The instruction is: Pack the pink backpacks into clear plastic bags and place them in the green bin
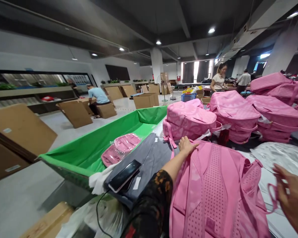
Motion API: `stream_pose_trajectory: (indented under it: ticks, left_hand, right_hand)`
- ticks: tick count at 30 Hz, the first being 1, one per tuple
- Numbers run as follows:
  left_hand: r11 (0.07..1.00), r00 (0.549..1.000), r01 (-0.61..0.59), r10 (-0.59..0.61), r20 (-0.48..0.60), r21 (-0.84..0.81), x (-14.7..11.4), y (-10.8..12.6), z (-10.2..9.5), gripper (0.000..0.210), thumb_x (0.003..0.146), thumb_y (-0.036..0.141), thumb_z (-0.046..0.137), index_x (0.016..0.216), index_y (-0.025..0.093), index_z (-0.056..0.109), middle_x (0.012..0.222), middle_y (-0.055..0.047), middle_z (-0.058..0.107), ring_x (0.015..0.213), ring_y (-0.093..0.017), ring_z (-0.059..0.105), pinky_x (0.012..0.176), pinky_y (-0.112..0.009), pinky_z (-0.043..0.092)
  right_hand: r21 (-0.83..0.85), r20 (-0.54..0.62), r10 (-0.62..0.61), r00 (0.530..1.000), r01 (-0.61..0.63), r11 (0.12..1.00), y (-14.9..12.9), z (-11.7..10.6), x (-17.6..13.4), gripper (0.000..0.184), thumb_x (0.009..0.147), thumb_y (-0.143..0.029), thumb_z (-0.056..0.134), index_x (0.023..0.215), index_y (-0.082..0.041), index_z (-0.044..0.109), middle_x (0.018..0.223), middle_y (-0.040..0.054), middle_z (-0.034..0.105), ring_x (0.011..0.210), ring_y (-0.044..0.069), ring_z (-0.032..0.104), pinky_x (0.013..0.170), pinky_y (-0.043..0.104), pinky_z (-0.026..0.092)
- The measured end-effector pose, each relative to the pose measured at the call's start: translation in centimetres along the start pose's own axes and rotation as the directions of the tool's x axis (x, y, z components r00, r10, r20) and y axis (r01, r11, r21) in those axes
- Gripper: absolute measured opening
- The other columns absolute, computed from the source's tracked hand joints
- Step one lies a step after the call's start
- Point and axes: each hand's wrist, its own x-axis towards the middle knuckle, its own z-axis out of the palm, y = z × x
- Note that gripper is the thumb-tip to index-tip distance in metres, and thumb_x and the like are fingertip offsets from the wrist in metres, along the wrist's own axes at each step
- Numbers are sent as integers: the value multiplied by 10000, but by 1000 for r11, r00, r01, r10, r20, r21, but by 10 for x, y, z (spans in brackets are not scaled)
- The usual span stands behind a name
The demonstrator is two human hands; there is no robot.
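Note:
A pink backpack (216,185) lies in front of me with its padded back panel and shoulder straps facing up. My left hand (186,146) grips its upper left corner, fingers curled over the edge and the thumb along the top. To the right of the bag, my right hand (290,195) is held with its fingers apart, close to a thin pink strap loop (272,198). Clear plastic bags (283,157) lie beyond that hand. Just past the backpack stands another pink backpack (191,120), near my left fingertips.
Several more pink backpacks, including one pink backpack (233,114), stand along the table's far side. A phone (124,175) with a cable lies on dark cloth at left. Beside it, a green-lined bin (72,162) holds plastic-wrapped pink bags (121,148). Co-workers and cardboard boxes are farther off.

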Motion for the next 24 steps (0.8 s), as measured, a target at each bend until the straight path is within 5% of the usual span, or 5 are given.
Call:
stream_pose_trajectory:
  ticks: [5,11,15,19,24]
  left_hand:
    - [997,998,38,-35,44,-72,26,-19,-18,357,687,242,804,994,157,643,1229,-204,690,1212,-349,633,968,-388,489]
    - [958,978,138,-92,187,-250,-8,-87,-76,177,730,301,690,714,202,544,586,27,565,546,-153,582,568,-265,472]
    - [924,996,64,-33,88,-377,-36,-86,-79,166,734,229,646,825,217,508,648,79,517,564,-94,502,587,-211,418]
    - [920,994,-62,24,-104,-388,-41,-85,-83,204,673,183,688,801,209,531,699,76,543,656,-101,518,651,-215,397]
    - [934,975,-42,-39,-220,-356,-23,-104,-96,155,695,250,662,707,214,512,589,90,475,573,-106,463,605,-228,365]
  right_hand:
    - [262,246,-385,889,322,910,-82,33,24,304,990,-372,451,1160,-406,702,972,58,771,735,268,749,571,389,589]
    - [414,416,-465,782,292,862,-140,129,83,306,963,-197,464,1098,-239,735,1072,97,763,926,246,751,761,372,607]
    - [564,400,-618,677,350,748,-212,178,127,433,823,-32,563,1185,-210,719,1332,138,689,1233,251,645,1032,428,523]
    - [638,431,-705,563,362,679,-253,199,148,200,774,-72,672,915,-194,745,1034,51,772,1020,202,698,900,289,540]
    - [571,466,-566,680,258,780,-259,187,119,220,956,-238,521,944,-158,726,942,145,751,891,244,699,776,333,528]
